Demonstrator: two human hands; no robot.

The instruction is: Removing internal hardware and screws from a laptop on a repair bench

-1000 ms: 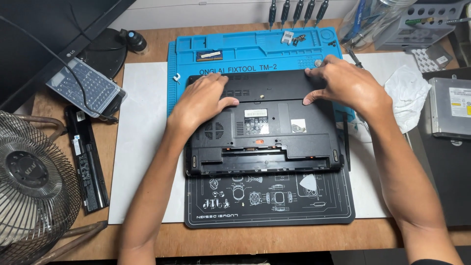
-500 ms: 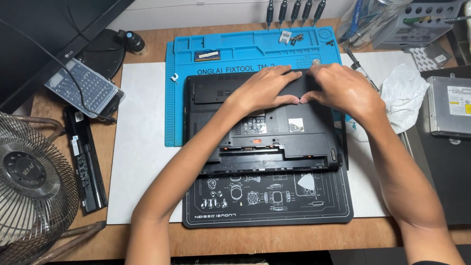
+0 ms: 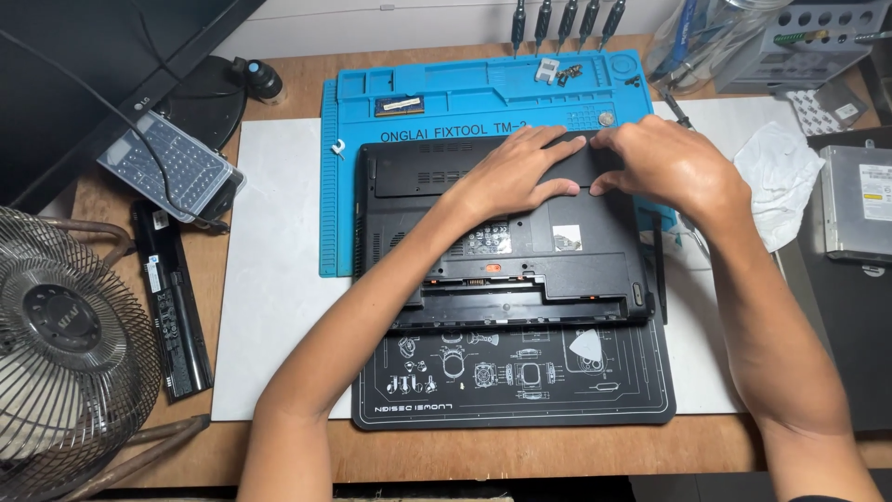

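Note:
A black laptop (image 3: pixel 520 270) lies upside down, partly on a black work mat (image 3: pixel 520 381) and partly on a blue repair mat (image 3: pixel 446 84). My left hand (image 3: pixel 516 172) lies across a black cover panel (image 3: pixel 599 156) at the laptop's far right corner, fingers stretched over it and thumb at its near edge. My right hand (image 3: pixel 669 163) meets it from the right and pinches the same panel with thumb and fingertips. The hands hide most of the panel. The empty battery bay shows along the laptop's near edge.
A long black battery (image 3: pixel 172 297) and a metal fan (image 3: pixel 65 335) sit at left, a grey keypad device (image 3: pixel 172 167) behind them. A white cloth (image 3: pixel 780 177) and silver optical drive (image 3: pixel 859 200) are at right. Screwdrivers (image 3: pixel 562 19), screws (image 3: pixel 557 70) and a memory stick (image 3: pixel 400 104) lie at the back.
My left hand has slid from the laptop's left half to the far right corner. Both hands now meet on the cover panel there.

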